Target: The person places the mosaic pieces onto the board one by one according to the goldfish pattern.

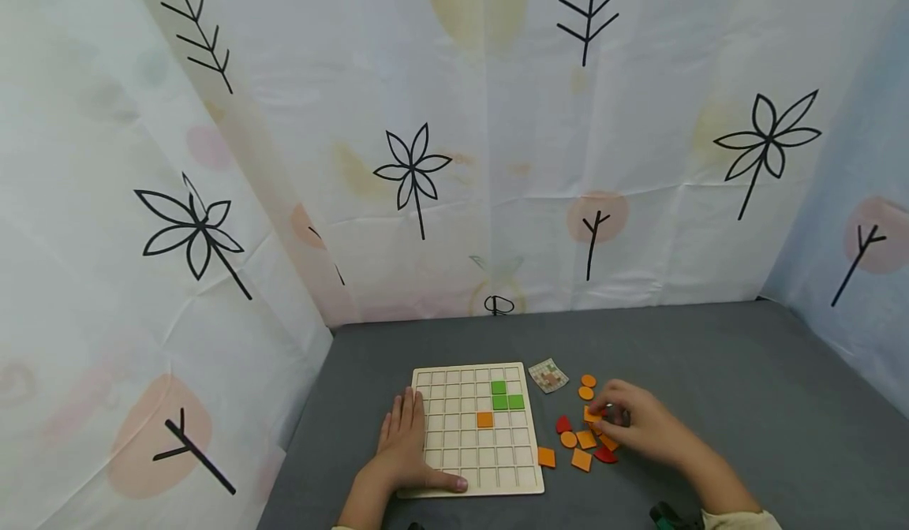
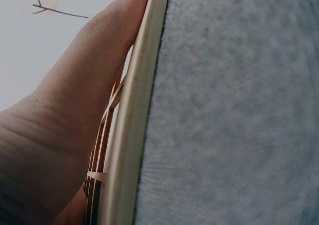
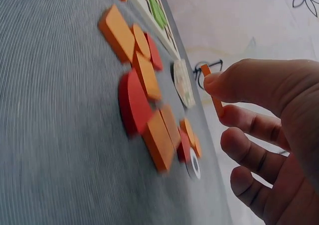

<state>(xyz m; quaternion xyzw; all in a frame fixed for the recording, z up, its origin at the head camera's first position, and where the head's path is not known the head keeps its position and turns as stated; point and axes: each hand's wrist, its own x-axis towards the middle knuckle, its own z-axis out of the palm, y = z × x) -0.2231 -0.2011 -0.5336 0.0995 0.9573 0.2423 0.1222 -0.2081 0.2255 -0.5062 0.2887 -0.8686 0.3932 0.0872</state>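
Note:
A pale wooden grid board (image 1: 505, 457) lies on the grey cloth. My left hand (image 1: 406, 445) rests on its left side, fingers straight and thumb along the near edge. On the board sit 3 green square tiles (image 1: 500, 401) and an orange square tile (image 1: 484, 419). Between thumb and index finger, my right hand (image 1: 642, 425) pinches another orange tile (image 3: 218, 105), raised above loose pieces. Below it are orange squares (image 1: 581, 460), orange discs (image 1: 569, 439) and red curved-edged pieces (image 1: 606, 455). One orange square (image 1: 546, 457) lies by the board's right edge.
A small card with a printed grid pattern (image 1: 548, 375) lies beyond the board's right corner. In the right wrist view, a white ring-shaped piece (image 3: 195, 164) shows behind the pile. A patterned fabric backdrop (image 1: 454, 262) borders the grey surface (image 1: 696, 356).

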